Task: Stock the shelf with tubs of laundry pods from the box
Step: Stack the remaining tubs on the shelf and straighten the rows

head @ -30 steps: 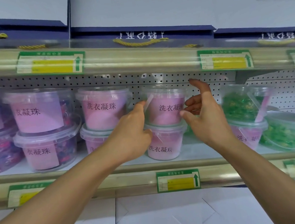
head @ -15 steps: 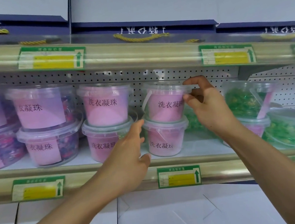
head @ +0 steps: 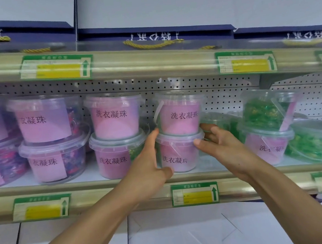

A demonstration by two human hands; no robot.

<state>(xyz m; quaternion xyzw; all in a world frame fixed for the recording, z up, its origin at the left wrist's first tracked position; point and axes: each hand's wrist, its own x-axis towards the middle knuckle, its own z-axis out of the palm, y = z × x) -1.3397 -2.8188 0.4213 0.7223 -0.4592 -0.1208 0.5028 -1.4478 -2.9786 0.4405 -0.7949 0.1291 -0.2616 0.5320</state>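
Observation:
On the middle shelf (head: 108,197) stands a stack of two pink-labelled tubs of laundry pods. My left hand (head: 150,163) lies against the left side of the lower pink tub (head: 179,156), fingers pointing up and thumb at its front base. From the right, my right hand (head: 219,147) holds the same tub, thumb on its lid rim and fingers curled behind. The upper pink tub (head: 180,116) sits on top, slightly tilted, its handle hanging at the left. The box is not in view.
Another stack of two pink tubs (head: 117,134) stands just to the left, with wider purple tubs (head: 47,138) beyond. Green pod tubs (head: 263,114) and a pink tub (head: 267,146) crowd the right. The upper shelf rail (head: 149,63) hangs low overhead.
My right hand dropped from the upper tub's rim to the lower tub's lid. My left hand rose from the shelf edge to the lower tub's left side.

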